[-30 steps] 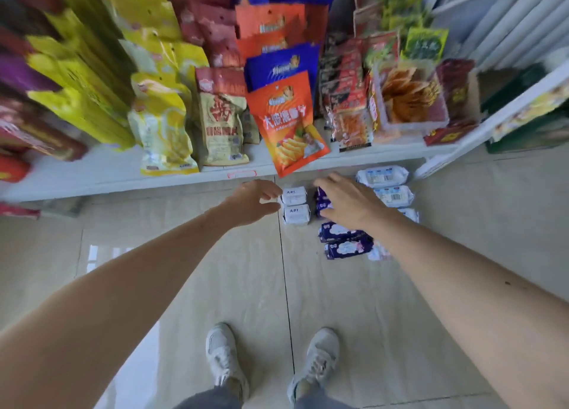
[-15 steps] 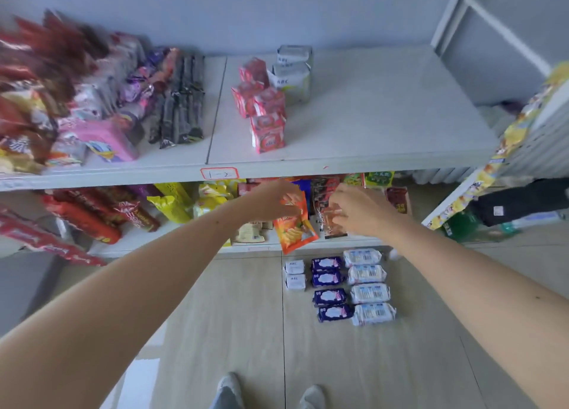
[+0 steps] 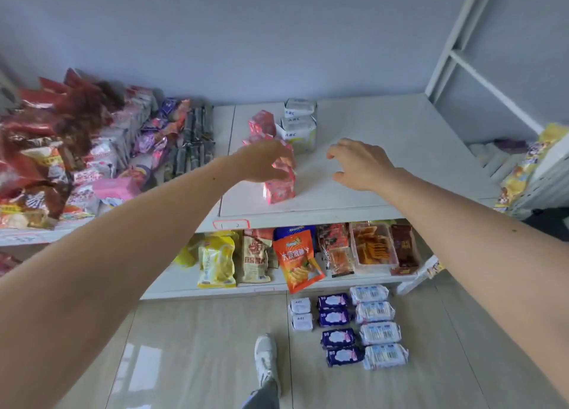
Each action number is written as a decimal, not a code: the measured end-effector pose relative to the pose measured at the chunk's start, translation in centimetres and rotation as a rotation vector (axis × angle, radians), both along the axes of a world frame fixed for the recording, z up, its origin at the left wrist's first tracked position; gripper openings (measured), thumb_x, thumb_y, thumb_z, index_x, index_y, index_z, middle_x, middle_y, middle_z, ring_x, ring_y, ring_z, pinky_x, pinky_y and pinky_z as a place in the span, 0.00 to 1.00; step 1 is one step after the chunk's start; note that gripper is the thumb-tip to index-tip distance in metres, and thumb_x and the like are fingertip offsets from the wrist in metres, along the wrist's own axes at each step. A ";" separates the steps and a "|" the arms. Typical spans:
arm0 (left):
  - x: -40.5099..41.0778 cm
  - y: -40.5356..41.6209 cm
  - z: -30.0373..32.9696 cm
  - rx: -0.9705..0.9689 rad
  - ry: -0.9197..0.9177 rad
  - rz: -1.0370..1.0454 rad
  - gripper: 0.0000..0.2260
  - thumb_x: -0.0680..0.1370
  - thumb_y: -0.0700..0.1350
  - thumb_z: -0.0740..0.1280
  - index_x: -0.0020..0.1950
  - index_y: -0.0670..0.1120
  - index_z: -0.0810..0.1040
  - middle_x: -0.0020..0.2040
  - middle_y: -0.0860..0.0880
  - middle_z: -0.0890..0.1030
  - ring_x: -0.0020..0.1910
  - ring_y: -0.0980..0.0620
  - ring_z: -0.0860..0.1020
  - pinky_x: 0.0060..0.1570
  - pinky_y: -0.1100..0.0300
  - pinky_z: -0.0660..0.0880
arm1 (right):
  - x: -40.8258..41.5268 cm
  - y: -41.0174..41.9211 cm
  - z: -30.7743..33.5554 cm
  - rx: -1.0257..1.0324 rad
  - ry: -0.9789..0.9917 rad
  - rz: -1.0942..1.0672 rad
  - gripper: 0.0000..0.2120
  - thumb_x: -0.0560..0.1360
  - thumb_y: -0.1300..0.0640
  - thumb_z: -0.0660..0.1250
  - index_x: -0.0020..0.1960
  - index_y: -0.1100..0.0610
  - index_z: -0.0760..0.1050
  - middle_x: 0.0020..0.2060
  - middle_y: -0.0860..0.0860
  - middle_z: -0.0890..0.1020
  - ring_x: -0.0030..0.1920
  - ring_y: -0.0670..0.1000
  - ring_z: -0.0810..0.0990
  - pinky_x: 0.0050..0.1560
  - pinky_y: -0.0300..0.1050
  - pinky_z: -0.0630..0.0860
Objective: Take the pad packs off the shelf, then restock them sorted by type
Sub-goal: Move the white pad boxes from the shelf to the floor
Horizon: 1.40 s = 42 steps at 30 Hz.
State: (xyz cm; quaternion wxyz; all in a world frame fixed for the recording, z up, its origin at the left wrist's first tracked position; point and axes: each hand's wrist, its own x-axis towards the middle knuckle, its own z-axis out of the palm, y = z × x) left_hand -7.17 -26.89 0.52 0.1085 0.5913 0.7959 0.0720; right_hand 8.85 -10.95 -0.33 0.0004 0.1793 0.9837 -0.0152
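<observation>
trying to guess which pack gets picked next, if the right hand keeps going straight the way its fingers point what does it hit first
Probably the white pad packs standing at the back of the shelf. The right hand hangs open with fingers aimed left and toward them, only bare shelf between. Depth is unclear, so it could pass just in front.

1. A heap of red and pink snack bags (image 3: pixel 61 150) lies on the left part of the upper shelf.
2. Just right of this heap, dark narrow snack sticks (image 3: pixel 194 144) lie side by side.
3. On the lower shelf, a yellow bag (image 3: pixel 217 262) stands beside a beige bag (image 3: pixel 255 259).
4. An orange chips bag (image 3: pixel 298 262) leans over the front edge of the lower shelf, with a blue bag (image 3: pixel 292 231) behind it.
5. Right of it are red spicy snack packs (image 3: pixel 335 248), a clear tray of orange snacks (image 3: pixel 374 248) and a dark red bag (image 3: pixel 405 247).
6. A white shoe (image 3: pixel 266 359) stands on the beige tiled floor (image 3: pixel 184 347).
7. A grey-blue wall (image 3: pixel 246 39) is behind the shelves.
</observation>
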 end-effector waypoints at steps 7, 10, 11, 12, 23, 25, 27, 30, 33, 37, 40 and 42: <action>-10.5 6.1 0.5 -0.027 0.132 0.019 0.17 0.74 0.51 0.68 0.63 0.52 0.75 0.61 0.49 0.75 0.64 0.47 0.71 0.63 0.49 0.68 | -9.0 3.2 -0.6 -0.040 0.024 -0.093 0.26 0.73 0.54 0.68 0.68 0.55 0.65 0.65 0.53 0.68 0.65 0.57 0.69 0.56 0.52 0.72; -13.9 8.4 0.1 -0.068 0.193 -0.022 0.20 0.74 0.51 0.68 0.66 0.53 0.72 0.66 0.49 0.72 0.67 0.48 0.68 0.65 0.47 0.68 | -12.3 4.7 -1.7 -0.023 -0.004 -0.134 0.28 0.72 0.54 0.70 0.69 0.55 0.63 0.67 0.52 0.66 0.64 0.58 0.69 0.57 0.51 0.70; -14.8 9.1 0.0 -0.080 0.204 -0.032 0.21 0.75 0.50 0.68 0.67 0.52 0.71 0.67 0.49 0.71 0.68 0.48 0.68 0.65 0.47 0.67 | -13.3 5.1 -2.2 -0.020 -0.012 -0.148 0.29 0.72 0.53 0.70 0.69 0.54 0.63 0.67 0.51 0.66 0.64 0.58 0.69 0.57 0.50 0.70; -15.7 9.7 -0.1 -0.090 0.213 -0.035 0.21 0.75 0.50 0.67 0.68 0.52 0.70 0.67 0.50 0.70 0.68 0.48 0.67 0.66 0.47 0.67 | -14.3 5.6 -2.6 -0.014 -0.032 -0.160 0.30 0.72 0.53 0.70 0.70 0.52 0.62 0.68 0.50 0.65 0.64 0.57 0.68 0.58 0.50 0.69; -21.3 14.1 -0.8 -0.168 0.291 -0.072 0.20 0.77 0.50 0.65 0.69 0.53 0.69 0.69 0.52 0.68 0.68 0.49 0.66 0.64 0.49 0.68 | -20.6 9.2 -6.2 -0.079 -0.181 -0.108 0.41 0.68 0.49 0.75 0.74 0.42 0.55 0.70 0.47 0.61 0.66 0.56 0.67 0.62 0.51 0.70; -21.5 15.3 -1.3 -0.182 0.303 -0.087 0.21 0.77 0.49 0.66 0.70 0.52 0.68 0.70 0.51 0.68 0.69 0.48 0.66 0.65 0.47 0.67 | -19.8 9.7 -6.1 -0.059 -0.163 -0.121 0.39 0.69 0.50 0.74 0.74 0.45 0.57 0.69 0.48 0.63 0.65 0.56 0.68 0.58 0.49 0.72; -21.5 16.4 -1.9 -0.205 0.301 -0.095 0.24 0.77 0.49 0.66 0.72 0.53 0.65 0.71 0.50 0.66 0.70 0.47 0.65 0.66 0.45 0.67 | -18.6 10.4 -5.7 -0.054 -0.173 -0.140 0.40 0.68 0.52 0.75 0.74 0.46 0.59 0.67 0.49 0.66 0.64 0.56 0.69 0.57 0.50 0.72; -21.1 18.4 -2.7 -0.241 0.317 -0.082 0.29 0.77 0.48 0.65 0.76 0.51 0.57 0.75 0.47 0.59 0.72 0.44 0.62 0.66 0.42 0.66 | -16.7 11.7 -4.9 -0.063 -0.210 -0.174 0.42 0.65 0.51 0.77 0.72 0.45 0.60 0.63 0.49 0.68 0.63 0.55 0.70 0.52 0.48 0.71; -20.5 20.3 -3.6 -0.241 0.319 -0.050 0.33 0.78 0.48 0.65 0.78 0.50 0.50 0.78 0.46 0.52 0.74 0.42 0.59 0.66 0.42 0.65 | -15.2 12.8 -5.0 -0.096 -0.202 -0.201 0.42 0.63 0.51 0.78 0.71 0.44 0.61 0.63 0.49 0.68 0.63 0.54 0.71 0.47 0.46 0.69; -20.4 22.3 -4.9 -0.259 0.293 -0.054 0.38 0.77 0.49 0.66 0.78 0.51 0.44 0.78 0.48 0.50 0.74 0.42 0.58 0.66 0.41 0.65 | -14.0 13.6 -6.3 -0.157 -0.140 -0.207 0.43 0.62 0.52 0.78 0.71 0.44 0.60 0.62 0.49 0.68 0.62 0.53 0.72 0.46 0.45 0.67; -20.5 23.0 -5.7 -0.281 0.290 -0.057 0.37 0.76 0.49 0.67 0.78 0.51 0.48 0.75 0.44 0.60 0.70 0.41 0.64 0.62 0.43 0.69 | -13.8 13.9 -6.9 -0.195 -0.104 -0.209 0.41 0.65 0.54 0.76 0.72 0.45 0.59 0.62 0.50 0.68 0.61 0.54 0.73 0.47 0.46 0.69; -20.4 23.1 -6.1 -0.267 0.275 -0.053 0.33 0.76 0.49 0.68 0.76 0.52 0.54 0.69 0.42 0.66 0.65 0.40 0.69 0.59 0.44 0.71 | -13.5 14.0 -7.0 -0.214 -0.098 -0.221 0.40 0.65 0.55 0.76 0.71 0.47 0.60 0.61 0.52 0.68 0.59 0.56 0.74 0.46 0.46 0.70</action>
